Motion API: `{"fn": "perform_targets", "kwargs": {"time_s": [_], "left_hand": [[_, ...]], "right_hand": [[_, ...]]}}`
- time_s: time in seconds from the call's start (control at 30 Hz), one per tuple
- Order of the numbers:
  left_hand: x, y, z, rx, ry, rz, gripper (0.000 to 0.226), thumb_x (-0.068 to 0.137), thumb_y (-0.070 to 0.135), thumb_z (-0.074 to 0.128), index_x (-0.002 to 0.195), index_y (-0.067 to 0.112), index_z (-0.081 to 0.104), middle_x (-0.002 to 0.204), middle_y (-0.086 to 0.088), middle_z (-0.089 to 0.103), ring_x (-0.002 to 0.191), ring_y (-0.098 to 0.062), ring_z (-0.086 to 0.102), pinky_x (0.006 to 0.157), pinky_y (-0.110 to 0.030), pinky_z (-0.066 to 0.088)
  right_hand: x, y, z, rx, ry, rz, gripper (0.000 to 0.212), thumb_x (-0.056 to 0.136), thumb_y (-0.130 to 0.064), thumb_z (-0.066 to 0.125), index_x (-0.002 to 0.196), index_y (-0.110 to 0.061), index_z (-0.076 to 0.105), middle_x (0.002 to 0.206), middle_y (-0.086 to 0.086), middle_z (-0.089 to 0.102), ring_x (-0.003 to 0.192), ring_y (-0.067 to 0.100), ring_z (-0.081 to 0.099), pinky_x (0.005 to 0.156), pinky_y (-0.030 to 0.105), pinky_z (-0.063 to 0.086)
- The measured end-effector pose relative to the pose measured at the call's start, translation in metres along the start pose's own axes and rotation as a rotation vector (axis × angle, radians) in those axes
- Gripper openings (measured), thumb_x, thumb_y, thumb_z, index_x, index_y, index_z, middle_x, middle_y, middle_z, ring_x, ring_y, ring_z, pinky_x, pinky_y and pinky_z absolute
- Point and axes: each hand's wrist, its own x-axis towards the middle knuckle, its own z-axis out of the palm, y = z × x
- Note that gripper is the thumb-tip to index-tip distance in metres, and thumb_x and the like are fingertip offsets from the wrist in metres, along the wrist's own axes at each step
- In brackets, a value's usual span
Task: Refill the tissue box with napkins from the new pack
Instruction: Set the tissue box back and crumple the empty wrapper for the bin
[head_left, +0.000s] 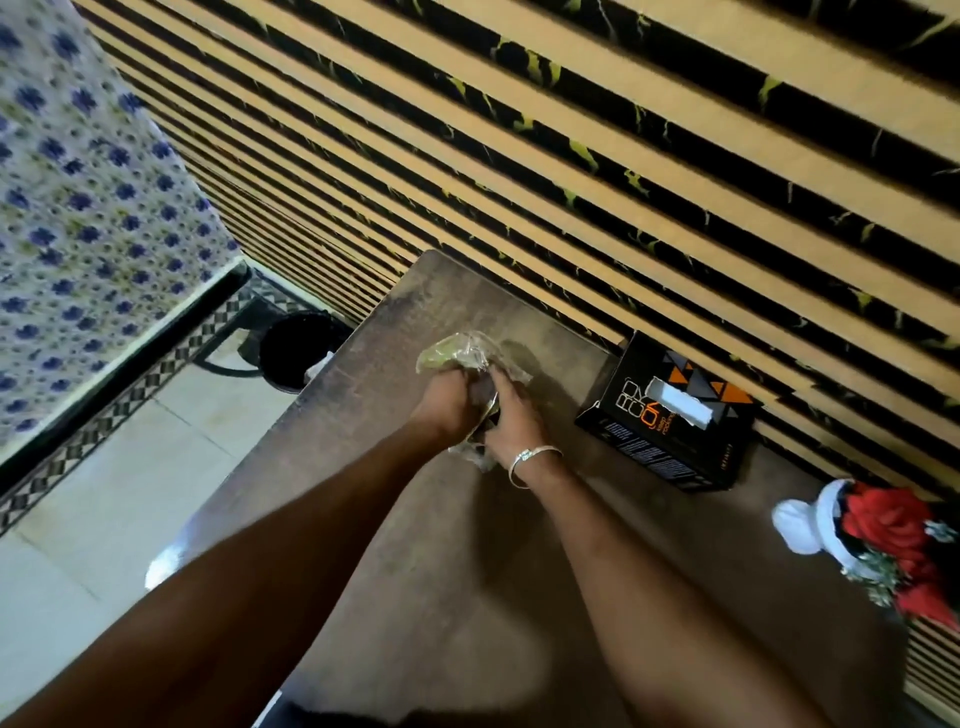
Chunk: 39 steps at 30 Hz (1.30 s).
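Both hands meet over the brown table (519, 597), crumpling a clear, greenish plastic pack wrapper (457, 353). My left hand (449, 410) grips its left side and my right hand (511, 415), with a silver bangle on the wrist, grips its right side. Part of the wrapper sticks out beyond my fingers and more shows below my palms. The black tissue box (670, 421) with orange triangles stands to the right against the wall, white tissue showing in its top slot. I cannot tell whether napkins are inside the wrapper.
A black waste bin (291, 351) sits on the floor left of the table's far corner. A red rose bouquet in white wrap (883, 540) lies at the table's right. A striped wall runs behind; a blue-flowered cloth (78, 208) covers furniture at left.
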Motion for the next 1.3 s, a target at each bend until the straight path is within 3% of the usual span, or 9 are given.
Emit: {"fn": "perform_targets", "kwargs": {"time_s": [0.1,0.17,0.23,0.4,0.67,0.83,1.07,1.17,1.3], "left_hand": [[-0.026,0.001,-0.013,-0.073,0.061,0.042,0.013,0.093,0.013,0.058,0.095,0.005,0.067,0.095,-0.001,0.064,0.089,-0.019,0.064,0.063,-0.007,0.044],[-0.038,0.000,-0.021,-0.046,0.089,0.073,0.018,0.091,0.018,0.061,0.102,0.007,0.070,0.102,-0.006,0.070,0.092,-0.018,0.066,0.074,-0.020,0.051],[-0.058,0.003,-0.033,-0.002,0.127,0.081,0.017,0.091,0.018,0.062,0.100,0.007,0.071,0.096,-0.005,0.070,0.081,-0.013,0.061,0.071,-0.023,0.047],[-0.103,-0.005,-0.060,-0.007,0.230,0.074,0.010,0.090,0.018,0.061,0.085,0.013,0.069,0.082,0.004,0.065,0.074,-0.012,0.062,0.058,-0.008,0.040],[-0.171,-0.040,-0.113,0.093,0.357,0.080,0.005,0.087,0.014,0.067,0.085,0.011,0.071,0.075,0.011,0.053,0.060,-0.002,0.048,0.050,-0.006,0.035],[-0.201,-0.066,-0.148,0.067,0.429,0.010,0.019,0.087,0.013,0.065,0.071,0.020,0.058,0.060,0.018,0.042,0.052,0.003,0.042,0.051,-0.003,0.036],[-0.235,-0.133,-0.209,0.062,0.445,-0.039,0.028,0.088,0.010,0.061,0.065,0.018,0.046,0.059,0.016,0.039,0.052,-0.002,0.040,0.051,-0.007,0.038],[-0.244,-0.174,-0.239,0.045,0.429,-0.070,0.037,0.088,0.016,0.061,0.060,0.027,0.042,0.059,0.014,0.041,0.054,-0.006,0.044,0.044,-0.014,0.032],[-0.254,-0.239,-0.283,0.016,0.379,-0.130,0.037,0.089,0.022,0.061,0.057,0.024,0.044,0.056,0.008,0.045,0.053,-0.012,0.048,0.048,-0.023,0.032]], "right_hand": [[-0.020,-0.012,-0.004,0.071,0.057,-0.053,0.085,0.075,0.010,0.065,0.149,-0.020,0.036,0.149,0.012,0.045,0.139,0.028,0.041,0.115,0.036,0.036],[-0.029,-0.018,-0.003,0.108,0.094,-0.096,0.080,0.071,0.009,0.066,0.144,-0.019,0.044,0.142,0.012,0.053,0.133,0.028,0.049,0.111,0.039,0.041],[-0.042,-0.026,-0.003,0.138,0.123,-0.142,0.076,0.070,0.009,0.066,0.140,-0.017,0.049,0.136,0.012,0.059,0.127,0.027,0.054,0.107,0.040,0.045],[-0.068,-0.056,0.010,0.102,0.160,-0.265,0.069,0.070,0.006,0.067,0.135,-0.013,0.055,0.129,0.013,0.064,0.119,0.027,0.060,0.104,0.027,0.045],[-0.106,-0.115,0.050,0.063,0.099,-0.393,0.070,0.072,0.003,0.070,0.138,-0.014,0.053,0.132,0.010,0.063,0.121,0.025,0.058,0.098,0.017,0.038],[-0.119,-0.161,0.078,0.047,0.090,-0.430,0.070,0.072,0.004,0.066,0.138,-0.016,0.052,0.132,0.011,0.062,0.121,0.026,0.058,0.101,0.026,0.043],[-0.122,-0.237,0.140,0.002,0.048,-0.451,0.072,0.071,0.002,0.066,0.138,-0.019,0.052,0.131,0.009,0.063,0.120,0.026,0.058,0.104,0.030,0.045],[-0.123,-0.275,0.176,0.013,0.035,-0.435,0.074,0.071,0.003,0.066,0.139,-0.021,0.051,0.130,0.009,0.063,0.120,0.026,0.058,0.105,0.032,0.046],[-0.124,-0.331,0.227,0.037,0.015,-0.429,0.071,0.073,0.005,0.065,0.139,-0.019,0.051,0.127,0.008,0.064,0.118,0.024,0.059,0.097,0.022,0.042]]}}
